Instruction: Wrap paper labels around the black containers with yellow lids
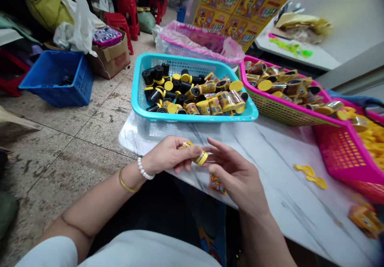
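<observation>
Between thumb and fingers, my left hand holds a small canister with a yellow cap and a printed wrap, tilted above the table's front edge. My right hand has its fingers spread just to the right of the canister, with fingertips close to its capped end; whether they touch it is hard to tell. Beneath my right hand, a colourful printed wrapper lies at the table edge. Beyond both hands, a turquoise basket holds black canisters with yellow caps on its left and wrapped ones on its right.
A pink basket of wrapped canisters stands at the right, beside another pink basket with yellow pieces. Yellow ring-shaped pieces lie on the marbled table. Behind are a lined pink basket and printed cartons. A blue crate stands on the floor.
</observation>
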Demonstrator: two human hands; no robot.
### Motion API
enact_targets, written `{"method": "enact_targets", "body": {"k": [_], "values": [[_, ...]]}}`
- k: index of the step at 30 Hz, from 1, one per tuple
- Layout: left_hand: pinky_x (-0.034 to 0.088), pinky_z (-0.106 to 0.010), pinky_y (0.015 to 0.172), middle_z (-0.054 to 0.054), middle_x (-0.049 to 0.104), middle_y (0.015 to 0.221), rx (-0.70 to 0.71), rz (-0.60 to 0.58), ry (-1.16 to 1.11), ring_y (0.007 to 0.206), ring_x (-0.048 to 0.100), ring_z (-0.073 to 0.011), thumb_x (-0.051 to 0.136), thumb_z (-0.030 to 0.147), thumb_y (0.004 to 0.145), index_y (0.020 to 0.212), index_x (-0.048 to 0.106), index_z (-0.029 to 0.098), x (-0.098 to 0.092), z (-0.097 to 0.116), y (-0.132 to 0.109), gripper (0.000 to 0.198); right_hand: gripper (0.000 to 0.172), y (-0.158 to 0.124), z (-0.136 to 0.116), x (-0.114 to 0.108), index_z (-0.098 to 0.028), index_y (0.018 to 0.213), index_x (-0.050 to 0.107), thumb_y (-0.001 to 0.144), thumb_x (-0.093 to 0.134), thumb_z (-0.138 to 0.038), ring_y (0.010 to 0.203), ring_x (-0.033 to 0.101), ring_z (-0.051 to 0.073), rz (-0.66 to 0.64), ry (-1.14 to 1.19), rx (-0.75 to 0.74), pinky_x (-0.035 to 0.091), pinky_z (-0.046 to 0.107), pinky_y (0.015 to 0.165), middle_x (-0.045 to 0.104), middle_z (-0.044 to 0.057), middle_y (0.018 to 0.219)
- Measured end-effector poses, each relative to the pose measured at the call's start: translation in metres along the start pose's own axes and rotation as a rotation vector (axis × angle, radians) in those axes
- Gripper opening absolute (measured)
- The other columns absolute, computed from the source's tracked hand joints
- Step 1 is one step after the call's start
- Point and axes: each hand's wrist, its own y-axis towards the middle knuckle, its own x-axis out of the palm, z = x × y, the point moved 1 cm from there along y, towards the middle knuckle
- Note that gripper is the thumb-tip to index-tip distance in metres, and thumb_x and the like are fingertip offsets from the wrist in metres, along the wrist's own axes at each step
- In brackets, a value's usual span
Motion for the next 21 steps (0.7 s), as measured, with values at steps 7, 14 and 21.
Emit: {"method": "enact_targets", "body": {"k": [7,14,21], "values": [[0.032,-0.017,0.035,0.001,0.065,0.054,-0.065,-0.131,-0.206,0.035,0.052,-0.0069,0.078,0.072,0.066,0.074,0.062,0.014,-0.004,0.000,0.002,0.060,0.023,0.003,-0.005,0.013,-0.031,0.097,0.081,0.080,0.081,-0.016,0.085,0.076,0.021,0.126,-0.353,-0.414,0.064,0.037,0.079,0.080,0.003,0.094],[0.029,-0.017,0.033,0.000,0.060,0.046,-0.124,-0.106,-0.213,0.033,0.050,-0.0068,0.076,0.076,0.063,0.064,0.062,0.012,-0.006,0.002,0.006,0.065,0.026,0.003,0.002,0.019,-0.030,0.105,0.078,0.082,0.078,-0.017,0.088,0.074,0.022,0.194,-0.438,-0.452,0.064,0.038,0.079,0.079,0.004,0.099],[0.029,-0.018,0.029,-0.002,0.062,0.048,-0.187,-0.170,-0.333,0.030,0.048,-0.0080,0.063,0.085,0.068,0.071,0.063,0.011,-0.002,-0.008,0.005,0.074,0.016,0.012,-0.006,0.019,-0.024,0.096,0.078,0.080,0.080,-0.022,0.067,0.073,0.016,0.223,-0.239,-0.286,0.063,0.027,0.060,0.077,0.002,0.083]]}}
